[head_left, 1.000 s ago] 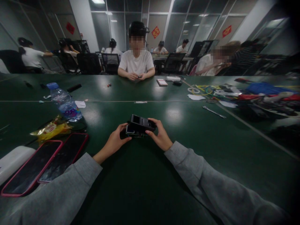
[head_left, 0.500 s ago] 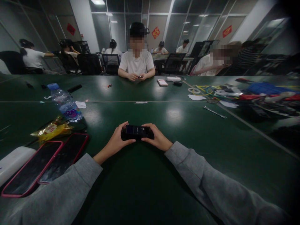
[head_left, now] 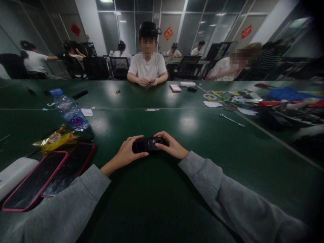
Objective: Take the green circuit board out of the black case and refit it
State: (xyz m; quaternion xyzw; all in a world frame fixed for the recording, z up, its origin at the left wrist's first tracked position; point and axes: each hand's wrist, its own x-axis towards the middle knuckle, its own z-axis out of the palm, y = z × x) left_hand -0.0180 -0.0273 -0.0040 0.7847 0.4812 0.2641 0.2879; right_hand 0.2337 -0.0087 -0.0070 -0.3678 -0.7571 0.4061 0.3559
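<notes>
Between my two hands is a small black handheld device (head_left: pixel 146 145) with a dark screen on its left half and small buttons on its right half. My left hand (head_left: pixel 129 149) is closed round its left end, fingers on the far edge and thumb along the near edge. At the other end my right hand (head_left: pixel 170 145) grips it, with the thumb over the front face near the buttons. The underside of the device is hidden from me.
On the left lie two phones in red cases (head_left: pixel 35 180), a white box-like object (head_left: pixel 16 175), a yellow snack packet (head_left: pixel 56 139) and a tilted plastic bottle (head_left: pixel 71 111). A wrench (head_left: pixel 232 120) and tangled cables (head_left: pixel 222 97) are on the right. A person (head_left: pixel 147 65) sits opposite.
The black cover, earlier raised at an angle over an open lower part with a circuit board, now sits flat on it. My right thumb has moved from the near edge onto the front face.
</notes>
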